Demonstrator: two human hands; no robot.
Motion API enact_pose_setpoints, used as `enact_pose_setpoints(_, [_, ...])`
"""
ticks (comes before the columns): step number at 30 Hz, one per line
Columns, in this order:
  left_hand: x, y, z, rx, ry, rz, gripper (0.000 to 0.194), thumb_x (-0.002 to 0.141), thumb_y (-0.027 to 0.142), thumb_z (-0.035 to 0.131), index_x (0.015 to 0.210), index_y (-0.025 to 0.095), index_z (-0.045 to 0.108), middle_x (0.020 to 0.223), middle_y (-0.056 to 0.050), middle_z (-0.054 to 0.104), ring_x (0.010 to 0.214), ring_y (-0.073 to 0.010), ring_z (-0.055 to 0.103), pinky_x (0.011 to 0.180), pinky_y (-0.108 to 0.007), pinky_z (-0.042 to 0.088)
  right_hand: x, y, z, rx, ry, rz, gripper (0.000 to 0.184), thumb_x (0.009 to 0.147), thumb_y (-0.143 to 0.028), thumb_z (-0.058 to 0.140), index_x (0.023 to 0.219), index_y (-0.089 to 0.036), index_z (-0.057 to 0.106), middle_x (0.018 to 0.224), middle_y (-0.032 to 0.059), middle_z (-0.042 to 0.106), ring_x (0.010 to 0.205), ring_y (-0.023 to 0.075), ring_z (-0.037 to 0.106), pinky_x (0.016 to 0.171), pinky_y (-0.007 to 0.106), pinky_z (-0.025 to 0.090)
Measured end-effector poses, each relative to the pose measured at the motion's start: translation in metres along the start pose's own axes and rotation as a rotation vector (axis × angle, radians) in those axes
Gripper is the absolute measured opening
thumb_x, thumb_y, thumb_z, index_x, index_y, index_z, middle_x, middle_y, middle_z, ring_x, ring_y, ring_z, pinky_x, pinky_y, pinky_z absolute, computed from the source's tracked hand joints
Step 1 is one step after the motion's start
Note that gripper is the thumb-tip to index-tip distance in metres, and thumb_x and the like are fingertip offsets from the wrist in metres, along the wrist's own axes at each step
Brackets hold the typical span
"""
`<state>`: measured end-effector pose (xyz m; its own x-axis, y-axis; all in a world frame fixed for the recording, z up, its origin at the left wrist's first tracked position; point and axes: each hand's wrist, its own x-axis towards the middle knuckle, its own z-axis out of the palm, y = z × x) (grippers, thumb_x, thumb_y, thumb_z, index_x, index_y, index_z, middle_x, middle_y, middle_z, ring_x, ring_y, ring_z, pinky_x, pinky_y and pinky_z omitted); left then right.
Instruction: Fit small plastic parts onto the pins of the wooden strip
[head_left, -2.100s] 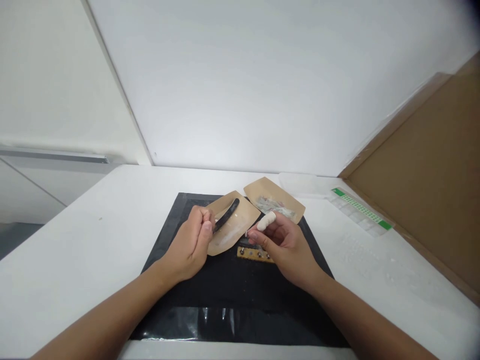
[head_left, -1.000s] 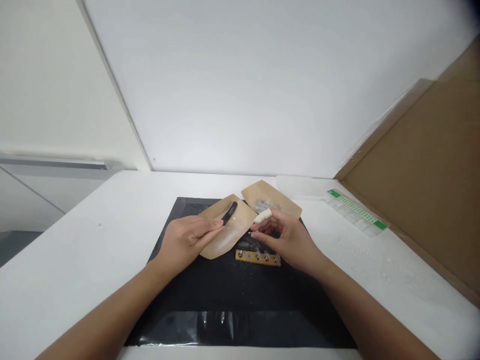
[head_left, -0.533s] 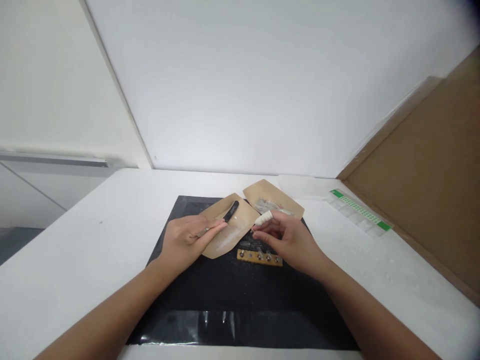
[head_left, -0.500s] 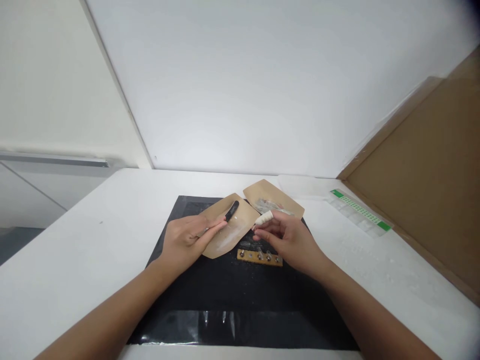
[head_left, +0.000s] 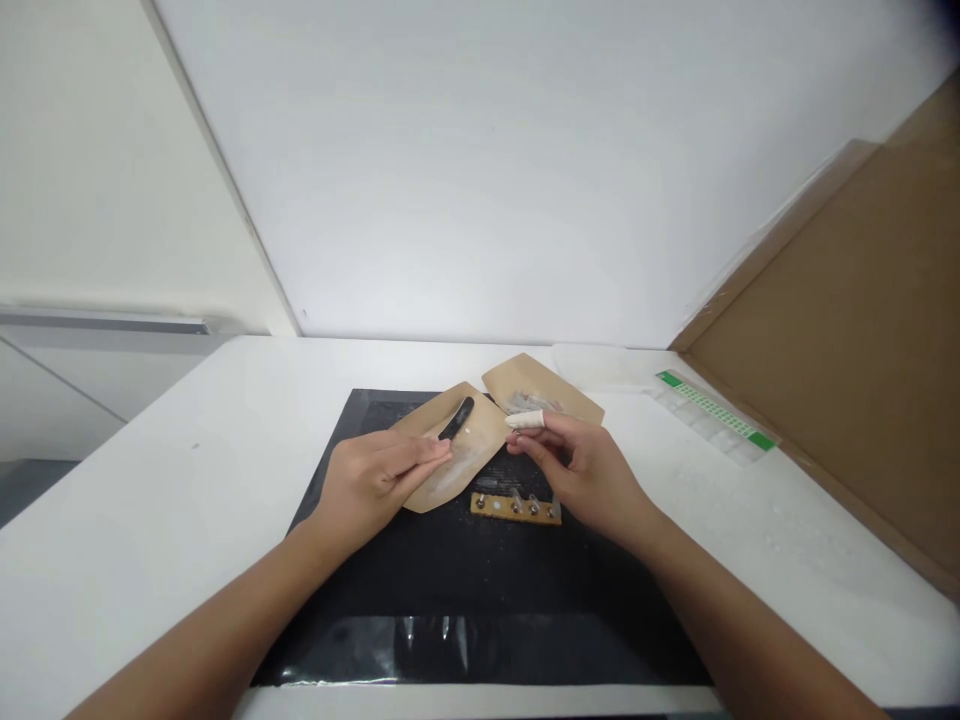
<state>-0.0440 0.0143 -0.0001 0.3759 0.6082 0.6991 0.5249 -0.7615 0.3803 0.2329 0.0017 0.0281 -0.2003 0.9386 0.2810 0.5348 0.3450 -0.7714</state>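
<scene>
My left hand (head_left: 379, 475) pinches one end of a black, curved file, like a nail file (head_left: 457, 418), which slants up over a brown paper tray (head_left: 487, 425) holding pale dust. Just right of that tray, my right hand (head_left: 574, 460) is closed at the fingertips on something small, mostly hidden by the fingers. A whitish finger cot (head_left: 525, 420) covers its index finger. Below it lies a yellowish strip (head_left: 496, 506) bearing several round metal studs, with small clear pieces standing on some of them. The hands are apart.
Another brown paper tray (head_left: 517, 375) behind holds pale and clear bits. A black mat (head_left: 450, 580) lies under the work on the white table (head_left: 150, 500). At right are a clear compartment box with a green label (head_left: 716, 412) and a cardboard panel (head_left: 847, 330).
My right index finger with the cot has straightened to point left, and the right fingertips have risen slightly. The left hand keeps hold of the file. The whole view has shifted slightly.
</scene>
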Motion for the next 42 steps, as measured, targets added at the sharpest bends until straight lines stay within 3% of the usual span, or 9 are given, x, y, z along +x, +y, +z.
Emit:
enact_pose_setpoints(4, [0.001,0.001,0.000,0.016,0.026,-0.040,0.016,0.091,0.033,0.080,0.081,0.020,0.081,0.080,-0.003,0.082,0.072,-0.0222,0.079,0.064,-0.034,0.066,0.000,0.001,-0.004,-0.034,0.019,-0.002,0.015,0.094,-0.039,0.072,0.089,-0.025,0.073,0.083,0.0018,0.081,0.074,0.0231,0.075,0.068,0.038,0.058])
enact_pose_setpoints(8, [0.002,0.002,0.001,0.045,0.032,-0.049,0.020,0.089,0.035,0.081,0.075,0.021,0.079,0.073,0.000,0.079,0.063,-0.0184,0.075,0.057,-0.031,0.061,0.000,0.001,-0.006,0.041,-0.011,0.003,0.015,0.094,-0.040,0.071,0.090,-0.025,0.071,0.092,0.0025,0.081,0.082,0.0235,0.076,0.072,0.038,0.059])
enact_pose_setpoints(13, [0.000,0.005,0.001,0.052,0.068,-0.042,0.011,0.096,0.028,0.074,0.102,0.027,0.082,0.096,0.002,0.084,0.081,-0.0190,0.081,0.078,-0.031,0.068,-0.002,-0.002,-0.004,-0.134,-0.057,-0.032,0.016,0.097,-0.036,0.067,0.084,-0.027,0.062,0.095,-0.0001,0.081,0.078,0.0236,0.075,0.066,0.037,0.053])
enact_pose_setpoints(19, [0.000,0.004,-0.003,0.013,0.058,0.045,0.049,0.101,0.008,0.055,0.144,0.031,0.063,0.135,0.000,0.072,0.117,-0.0212,0.075,0.103,-0.036,0.063,-0.009,-0.004,0.006,-0.114,-0.142,-0.076,0.022,0.098,-0.025,0.061,0.086,-0.028,0.043,0.109,0.0024,0.082,0.104,0.0283,0.077,0.082,0.043,0.056])
enact_pose_setpoints(23, [-0.001,0.003,-0.002,-0.023,0.030,0.020,0.049,0.102,0.006,0.053,0.143,0.031,0.064,0.142,0.000,0.068,0.122,-0.0211,0.072,0.106,-0.036,0.062,-0.012,-0.004,0.010,0.016,-0.182,-0.030,0.026,0.096,-0.024,0.065,0.086,-0.028,0.041,0.115,0.0033,0.080,0.104,0.0251,0.078,0.084,0.041,0.062])
enact_pose_setpoints(28, [-0.002,0.004,0.002,0.019,0.112,-0.110,0.031,0.096,0.020,0.071,0.126,0.029,0.076,0.116,0.001,0.081,0.097,-0.0226,0.081,0.087,-0.036,0.070,-0.011,-0.007,0.008,-0.004,-0.198,-0.021,0.022,0.092,-0.021,0.071,0.085,-0.026,0.051,0.100,0.0022,0.080,0.089,0.0206,0.078,0.078,0.036,0.064])
enact_pose_setpoints(33, [-0.001,0.005,0.002,-0.060,0.222,-0.317,0.020,0.085,0.032,0.085,0.104,0.025,0.083,0.104,0.000,0.084,0.098,-0.0259,0.081,0.101,-0.044,0.066,-0.012,-0.008,0.008,-0.094,-0.214,-0.066,0.016,0.093,-0.019,0.070,0.086,-0.024,0.056,0.093,0.0012,0.076,0.083,0.0172,0.075,0.076,0.032,0.062])
enact_pose_setpoints(37, [0.001,0.005,0.001,-0.052,0.187,-0.457,0.021,0.080,0.040,0.088,0.096,0.027,0.085,0.096,0.003,0.084,0.089,-0.0255,0.082,0.093,-0.043,0.069,-0.013,-0.003,0.012,-0.058,-0.192,-0.042,0.020,0.092,-0.020,0.072,0.085,-0.024,0.053,0.095,-0.0001,0.076,0.085,0.0160,0.075,0.078,0.031,0.062])
enact_pose_setpoints(42, [0.000,0.004,0.003,0.023,0.129,-0.342,0.025,0.098,0.033,0.070,0.121,0.028,0.078,0.117,0.002,0.080,0.097,-0.0225,0.081,0.089,-0.036,0.069,-0.012,-0.001,0.013,-0.062,-0.219,-0.012,0.025,0.090,-0.020,0.075,0.081,-0.024,0.052,0.093,-0.0004,0.075,0.083,0.0160,0.074,0.076,0.030,0.060])
